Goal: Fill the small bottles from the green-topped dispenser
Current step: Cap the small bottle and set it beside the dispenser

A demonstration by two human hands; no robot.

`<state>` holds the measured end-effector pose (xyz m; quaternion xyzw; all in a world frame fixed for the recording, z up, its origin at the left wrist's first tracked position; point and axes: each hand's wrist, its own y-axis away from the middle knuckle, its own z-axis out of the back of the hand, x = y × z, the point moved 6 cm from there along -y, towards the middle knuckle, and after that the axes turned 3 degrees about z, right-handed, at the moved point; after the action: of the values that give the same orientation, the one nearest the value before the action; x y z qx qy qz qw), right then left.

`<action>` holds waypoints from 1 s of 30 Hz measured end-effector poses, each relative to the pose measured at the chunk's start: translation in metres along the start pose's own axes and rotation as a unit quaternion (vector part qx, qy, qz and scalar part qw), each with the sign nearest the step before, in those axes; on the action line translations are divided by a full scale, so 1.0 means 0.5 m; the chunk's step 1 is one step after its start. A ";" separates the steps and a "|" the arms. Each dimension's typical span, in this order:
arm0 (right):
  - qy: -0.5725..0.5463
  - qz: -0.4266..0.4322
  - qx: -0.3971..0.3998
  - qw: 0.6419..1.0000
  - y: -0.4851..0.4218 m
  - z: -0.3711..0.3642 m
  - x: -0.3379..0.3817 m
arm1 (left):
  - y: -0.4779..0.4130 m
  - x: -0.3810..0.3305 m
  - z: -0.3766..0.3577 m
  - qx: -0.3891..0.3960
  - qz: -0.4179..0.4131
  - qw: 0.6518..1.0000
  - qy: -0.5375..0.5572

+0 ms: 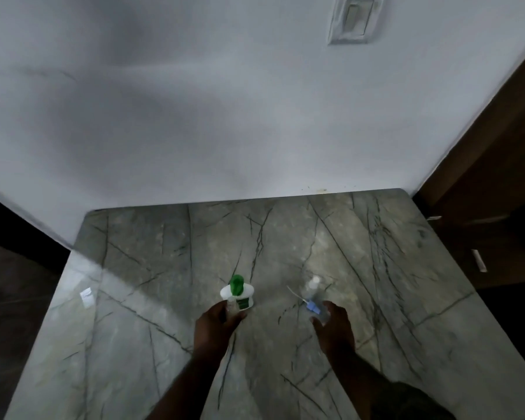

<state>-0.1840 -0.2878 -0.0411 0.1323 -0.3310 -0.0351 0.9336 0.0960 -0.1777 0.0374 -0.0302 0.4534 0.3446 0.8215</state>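
A white dispenser with a green pump top (237, 291) stands on the marble table (164, 268) near the middle. My left hand (217, 324) grips a small clear bottle (232, 304) just in front of the dispenser. To the right, a small clear bottle with a white cap (312, 286) stands upright. A blue cap with a thin white tube (311, 306) lies beside it. My right hand (335, 325) hovers with relaxed, spread fingers close to another small clear bottle (323, 316), partly hidden by the fingers.
A small white paper scrap (87, 295) lies at the table's left side. A grey wall (225, 116) runs along the far edge. Dark wooden furniture (497, 207) stands to the right, dark floor (12, 283) to the left.
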 end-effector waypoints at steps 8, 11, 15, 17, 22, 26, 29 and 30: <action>0.041 0.005 -0.006 0.999 -0.037 -0.012 0.021 | 0.012 0.004 0.001 0.010 0.003 1.000 0.009; 0.040 -0.005 -0.018 0.999 -0.035 -0.026 0.011 | 0.017 0.003 0.003 0.011 0.003 1.000 0.006; 0.001 0.000 -0.021 1.000 -0.014 -0.033 0.001 | 0.020 0.004 0.002 0.013 0.007 1.000 0.014; -0.051 0.000 -0.017 0.999 0.008 -0.025 0.004 | 0.023 0.002 0.003 0.015 0.008 1.000 0.012; -0.193 0.019 0.059 0.979 0.083 -0.010 0.025 | 0.037 -0.010 0.006 0.020 0.004 1.000 0.024; -0.300 0.059 0.078 0.949 0.133 0.045 0.091 | 0.047 -0.018 0.006 0.012 0.006 0.999 0.035; -0.321 0.099 0.065 0.940 0.138 0.095 0.148 | 0.061 -0.027 0.009 0.012 0.000 0.999 0.045; -0.327 0.112 0.066 0.936 0.137 0.113 0.170 | 0.065 -0.029 0.010 0.012 0.000 0.999 0.046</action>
<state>-0.1549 -0.2475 0.0715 0.1366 -0.6321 0.0506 0.7610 0.0754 -0.1589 0.0601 -0.0363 0.4946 0.3379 0.8000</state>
